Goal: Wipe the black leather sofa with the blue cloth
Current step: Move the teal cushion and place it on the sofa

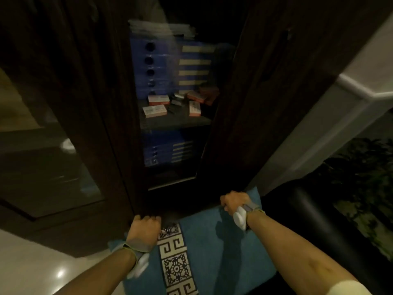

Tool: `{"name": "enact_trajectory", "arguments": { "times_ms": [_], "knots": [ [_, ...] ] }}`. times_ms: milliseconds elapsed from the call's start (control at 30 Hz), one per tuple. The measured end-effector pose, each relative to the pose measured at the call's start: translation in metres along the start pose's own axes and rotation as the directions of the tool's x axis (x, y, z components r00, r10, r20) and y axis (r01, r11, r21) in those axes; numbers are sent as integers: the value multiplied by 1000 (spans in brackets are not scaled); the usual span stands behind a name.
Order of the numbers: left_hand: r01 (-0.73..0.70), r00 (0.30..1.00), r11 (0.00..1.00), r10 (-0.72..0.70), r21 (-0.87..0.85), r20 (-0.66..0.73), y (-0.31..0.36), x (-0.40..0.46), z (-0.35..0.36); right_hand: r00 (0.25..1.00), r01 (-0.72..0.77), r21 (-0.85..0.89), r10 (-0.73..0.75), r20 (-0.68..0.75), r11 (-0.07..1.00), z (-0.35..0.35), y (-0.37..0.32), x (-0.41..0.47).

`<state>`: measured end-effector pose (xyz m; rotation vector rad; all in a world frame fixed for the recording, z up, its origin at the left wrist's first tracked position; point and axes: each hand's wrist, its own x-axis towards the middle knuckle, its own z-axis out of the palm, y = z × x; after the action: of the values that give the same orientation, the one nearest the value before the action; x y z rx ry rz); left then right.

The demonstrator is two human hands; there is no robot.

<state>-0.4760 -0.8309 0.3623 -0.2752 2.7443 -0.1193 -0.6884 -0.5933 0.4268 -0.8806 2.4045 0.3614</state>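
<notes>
The dark wooden cabinet (89, 107) fills most of what I see, and I will place everything from it. To its right and below runs the black leather sofa (314, 226), its rounded glossy arm showing just beside the cabinet's lower right corner. Right of the sofa is a leafy plant (365, 188).

In front of the cabinet's base I am holding a blue cushion (212, 248) with a patterned black and white band down it. My left hand (145, 232) grips its far left corner, fingers curled over the edge near the cabinet's foot. My right hand (234, 202) grips the far right corner, fingers wrapped over the top edge, close against the cabinet's lower frame. Both wrists carry a strap with a small white device.

The blue cloth I need I cannot pick out here; the only blue fabric in my hands reads as a cushion, so I judge this step to be clearing the seat before wiping.

To do that well, I should keep both grips even so the cushion lifts level, carry it away from the cabinet's glass door (176, 103) so no corner knocks it, and set it down off the leather, not on a part I still have to wipe. Behind that glass sit blue binders (153, 67) and small red and white boxes (154, 110).
</notes>
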Motion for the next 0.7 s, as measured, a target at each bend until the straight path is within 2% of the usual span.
{"name": "enact_trajectory", "arguments": {
  "times_ms": [67,200,367,500,533,700],
  "knots": [
    [-43,999,999,43,-3,-32,8,-20,-15,999,-38,15,38,-20,999,-3,0,-38],
    [-139,981,989,143,43,-127,23,-65,-43,972,-171,35,175,-157,985,2,-3,-119],
    [-192,941,973,220,131,-257,39,-109,-85,936,-274,122,294,-194,954,13,-6,-212],
    [-213,876,964,262,161,-405,54,-141,-113,857,-361,130,384,-343,923,31,-9,-285],
    [-231,842,954,293,188,-454,59,-148,-118,833,-387,133,408,-374,912,37,-8,-303],
    [-307,722,904,425,298,-546,80,-180,-155,710,-438,245,500,-496,865,69,-12,-383]
  ]
}}
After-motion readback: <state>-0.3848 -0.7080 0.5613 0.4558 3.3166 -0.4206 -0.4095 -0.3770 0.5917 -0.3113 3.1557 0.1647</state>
